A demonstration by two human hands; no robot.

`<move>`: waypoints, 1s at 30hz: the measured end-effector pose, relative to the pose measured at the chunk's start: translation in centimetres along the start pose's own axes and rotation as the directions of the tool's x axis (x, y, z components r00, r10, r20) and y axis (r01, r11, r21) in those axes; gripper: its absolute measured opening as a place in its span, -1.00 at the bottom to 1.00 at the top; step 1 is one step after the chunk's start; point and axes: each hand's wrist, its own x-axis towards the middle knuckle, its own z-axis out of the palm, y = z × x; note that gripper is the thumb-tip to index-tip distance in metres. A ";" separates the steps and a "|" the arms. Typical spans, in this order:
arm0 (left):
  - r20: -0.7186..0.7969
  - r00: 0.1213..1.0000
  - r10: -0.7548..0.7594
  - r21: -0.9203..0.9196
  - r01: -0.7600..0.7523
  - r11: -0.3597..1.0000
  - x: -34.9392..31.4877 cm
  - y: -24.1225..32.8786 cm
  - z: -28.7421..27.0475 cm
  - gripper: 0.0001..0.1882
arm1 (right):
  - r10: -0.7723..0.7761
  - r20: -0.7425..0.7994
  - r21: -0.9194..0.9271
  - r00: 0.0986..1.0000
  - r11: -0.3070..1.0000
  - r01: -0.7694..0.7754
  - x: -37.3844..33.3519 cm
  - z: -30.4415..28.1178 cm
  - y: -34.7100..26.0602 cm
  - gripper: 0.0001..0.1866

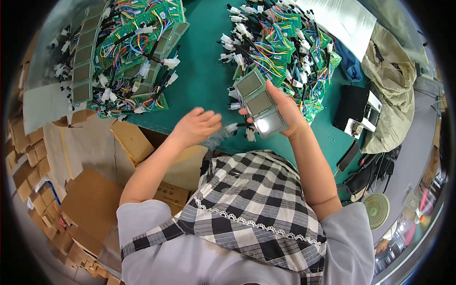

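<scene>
My right hand (287,111) grips a fanned stack of three small grey display panels (260,103) above the green table's near edge. A short wire with a white connector (231,128) hangs from the stack toward my left hand. My left hand (197,126) hovers just left of the stack, its fingers curled and pinching a crumpled piece of clear film (216,138). Behind the stack lies a heap of green circuit boards with coloured wires (285,42).
A second heap of green boards with grey display panels (126,52) covers the green table (204,71) at the left. Open cardboard boxes (95,190) stand at my lower left. A black device (354,107), crumpled cloth (392,80) and a small fan (377,209) are at the right.
</scene>
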 end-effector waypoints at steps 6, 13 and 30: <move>0.254 0.966 -0.035 -0.425 0.144 0.894 1.7 0.7 0.9 -0.76 | -0.020 0.026 0.078 0.999 0.997 0.018 0.5 -0.1 -0.4 -0.38; -0.001 0.999 0.046 -0.511 -0.040 0.859 10.2 2.2 -2.5 -0.59 | -0.011 -0.076 0.150 0.997 0.989 0.023 1.6 0.8 1.4 -0.53; 0.196 0.980 0.026 -0.186 0.011 0.983 -1.2 -0.5 1.1 -0.85 | -0.063 0.139 0.013 0.988 0.998 0.062 -0.1 -0.9 -1.2 -0.40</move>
